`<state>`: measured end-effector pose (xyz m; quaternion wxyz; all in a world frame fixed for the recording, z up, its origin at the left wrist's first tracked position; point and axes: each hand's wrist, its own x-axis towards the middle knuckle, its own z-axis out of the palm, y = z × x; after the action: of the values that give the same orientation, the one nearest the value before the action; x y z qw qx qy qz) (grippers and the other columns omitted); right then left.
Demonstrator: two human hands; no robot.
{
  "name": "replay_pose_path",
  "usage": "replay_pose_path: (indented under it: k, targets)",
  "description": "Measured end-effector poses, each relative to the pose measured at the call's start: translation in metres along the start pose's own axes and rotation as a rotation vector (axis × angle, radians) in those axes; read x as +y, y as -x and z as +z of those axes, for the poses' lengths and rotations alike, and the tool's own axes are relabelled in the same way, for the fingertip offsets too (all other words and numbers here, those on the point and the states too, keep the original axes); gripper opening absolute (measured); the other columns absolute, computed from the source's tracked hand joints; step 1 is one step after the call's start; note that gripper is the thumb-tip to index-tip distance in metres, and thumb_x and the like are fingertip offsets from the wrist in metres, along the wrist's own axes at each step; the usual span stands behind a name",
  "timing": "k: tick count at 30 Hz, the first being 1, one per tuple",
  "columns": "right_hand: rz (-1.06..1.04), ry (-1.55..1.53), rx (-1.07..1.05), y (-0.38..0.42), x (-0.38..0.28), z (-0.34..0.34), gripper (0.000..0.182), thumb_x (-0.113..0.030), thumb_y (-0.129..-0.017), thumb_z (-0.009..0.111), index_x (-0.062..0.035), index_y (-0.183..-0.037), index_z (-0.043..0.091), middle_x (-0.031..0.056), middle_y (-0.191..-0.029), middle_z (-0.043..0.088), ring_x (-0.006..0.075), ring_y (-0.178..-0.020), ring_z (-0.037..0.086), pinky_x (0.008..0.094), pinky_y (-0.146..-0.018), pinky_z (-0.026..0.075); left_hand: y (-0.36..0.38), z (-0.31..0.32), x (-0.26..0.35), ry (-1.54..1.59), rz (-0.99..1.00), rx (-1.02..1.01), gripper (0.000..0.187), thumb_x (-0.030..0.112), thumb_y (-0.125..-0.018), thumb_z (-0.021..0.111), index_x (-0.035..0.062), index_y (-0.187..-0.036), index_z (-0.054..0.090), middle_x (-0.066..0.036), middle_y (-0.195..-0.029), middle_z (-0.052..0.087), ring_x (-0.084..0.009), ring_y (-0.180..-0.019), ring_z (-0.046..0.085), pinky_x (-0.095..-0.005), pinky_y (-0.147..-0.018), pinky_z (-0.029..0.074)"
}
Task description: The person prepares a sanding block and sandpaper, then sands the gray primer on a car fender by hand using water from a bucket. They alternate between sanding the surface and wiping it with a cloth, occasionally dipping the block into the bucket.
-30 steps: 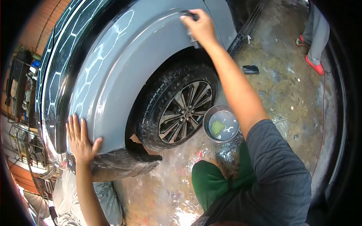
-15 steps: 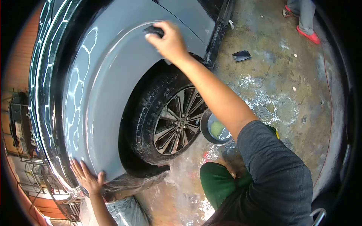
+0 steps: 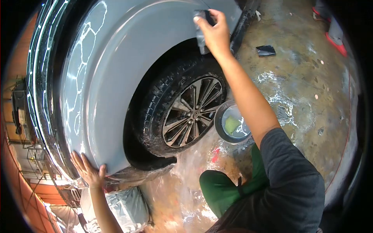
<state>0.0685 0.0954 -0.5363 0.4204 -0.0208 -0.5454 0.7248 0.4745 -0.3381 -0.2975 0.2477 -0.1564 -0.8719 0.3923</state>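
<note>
My right hand [image 3: 216,32] grips a dark piece of sandpaper [image 3: 199,28] over the upper rear part of the grey car fender [image 3: 116,81], near the top of the wheel arch. The fingers are closed round it, and a greyish flap hangs down past the arch edge. My left hand [image 3: 89,169] lies flat with fingers spread on the fender's lower front corner, holding nothing. Between the hands and below the arch is the black tire with its multi-spoke wheel [image 3: 194,112].
Beside the wheel stands a bucket [image 3: 217,130] of water with a green sponge [image 3: 232,125] in it. A black sheet [image 3: 266,51] lies on the wet, stained floor. Another person's red shoe [image 3: 337,45] shows at upper right. A plastic-covered bundle [image 3: 128,206] sits below the bumper.
My right hand has moved right along the fender with the sandpaper, toward the wheel arch's rear edge. My left hand stays on the front corner. The view has shifted slightly.
</note>
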Motion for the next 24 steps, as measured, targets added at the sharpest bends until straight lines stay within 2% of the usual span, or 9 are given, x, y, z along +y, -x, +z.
replay_pose_path:
  k: [4,5,7,8,10,13,16,19,24]
  targets:
    - [0.254,-0.166,-0.015,0.010,-0.039,-0.013,0.068,-0.028,-0.083,0.087,0.0079,-0.131,0.055,0.0182,-0.123,0.067,0.0206,-0.109,0.065,0.0328,-0.096,0.051,-0.001,-0.001,0.001,0.012,-0.017,-0.002,0.094,0.073,-0.095,0.048,0.0094,-0.161,0.027,-0.032,-0.165,0.024,-0.0539,-0.151,0.022,-0.0657,-0.122,0.020]
    - [0.094,-0.104,-0.046,0.028,-0.032,-0.012,0.067,-0.026,-0.083,0.087,0.0062,-0.133,0.055,0.0174,-0.123,0.066,0.0205,-0.112,0.064,0.0346,-0.098,0.051,-0.002,-0.002,0.003,0.014,-0.023,-0.001,0.095,0.074,-0.094,0.049,0.0085,-0.160,0.029,-0.032,-0.164,0.025,-0.0538,-0.151,0.023,-0.0655,-0.122,0.020]
    - [0.084,-0.145,-0.231,0.093,-0.063,-0.007,0.062,-0.019,-0.083,0.086,0.0022,-0.133,0.057,0.0156,-0.127,0.064,0.0221,-0.116,0.060,0.0373,-0.101,0.050,0.000,-0.001,0.000,-0.012,-0.023,-0.015,0.097,0.075,-0.094,0.047,0.0081,-0.161,0.025,-0.032,-0.164,0.023,-0.0528,-0.151,0.023,-0.0654,-0.122,0.019]
    - [-0.134,-0.148,-0.253,0.118,-0.068,-0.002,0.059,-0.019,-0.078,0.087,0.0011,-0.126,0.060,0.0170,-0.130,0.062,0.0301,-0.114,0.060,0.0411,-0.096,0.050,0.001,0.000,0.000,-0.040,-0.021,-0.032,0.099,0.076,-0.094,0.044,0.0084,-0.163,0.022,-0.032,-0.165,0.021,-0.0520,-0.152,0.023,-0.0655,-0.122,0.018]
    - [-0.405,-0.079,-0.257,0.138,-0.074,0.008,0.056,-0.017,-0.078,0.086,-0.0002,-0.125,0.060,0.0159,-0.130,0.062,0.0327,-0.115,0.058,0.0420,-0.097,0.047,-0.001,0.000,0.000,-0.035,-0.019,-0.026,0.099,0.076,-0.095,0.044,0.0074,-0.163,0.023,-0.032,-0.165,0.022,-0.0518,-0.152,0.023,-0.0647,-0.123,0.018]
    - [-0.462,-0.043,-0.136,0.127,-0.065,0.026,0.053,-0.017,-0.080,0.084,-0.0011,-0.124,0.059,0.0164,-0.128,0.063,0.0346,-0.113,0.059,0.0448,-0.098,0.045,0.000,0.001,-0.001,-0.042,-0.005,-0.004,0.099,0.076,-0.095,0.045,0.0057,-0.162,0.024,-0.032,-0.165,0.022,-0.0515,-0.152,0.024,-0.0640,-0.123,0.019]
    - [-0.266,-0.043,-0.013,0.103,-0.037,0.033,0.045,-0.016,-0.079,0.083,-0.0029,-0.117,0.062,0.0155,-0.124,0.064,0.0345,-0.111,0.058,0.0451,-0.098,0.044,-0.002,0.002,0.000,-0.023,0.008,0.021,0.098,0.074,-0.095,0.047,0.0047,-0.161,0.027,-0.031,-0.165,0.024,-0.0515,-0.151,0.024,-0.0637,-0.123,0.019]
    - [0.019,-0.219,-0.024,0.101,-0.041,0.037,0.047,-0.015,-0.084,0.082,0.0017,-0.124,0.063,0.0134,-0.123,0.064,0.0266,-0.116,0.058,0.0387,-0.102,0.046,-0.003,0.003,0.001,0.014,0.001,0.047,0.096,0.073,-0.094,0.050,0.0059,-0.160,0.030,-0.031,-0.164,0.025,-0.0519,-0.151,0.025,-0.0641,-0.123,0.019]
    - [-0.566,-0.120,-0.171,0.196,-0.112,0.064,0.048,-0.014,-0.082,0.081,-0.0027,-0.125,0.063,0.0160,-0.131,0.061,0.0329,-0.115,0.057,0.0445,-0.101,0.044,-0.004,0.002,0.002,-0.008,-0.002,0.047,0.097,0.072,-0.095,0.050,0.0032,-0.160,0.030,-0.031,-0.164,0.026,-0.0508,-0.151,0.026,-0.0613,-0.123,0.020]
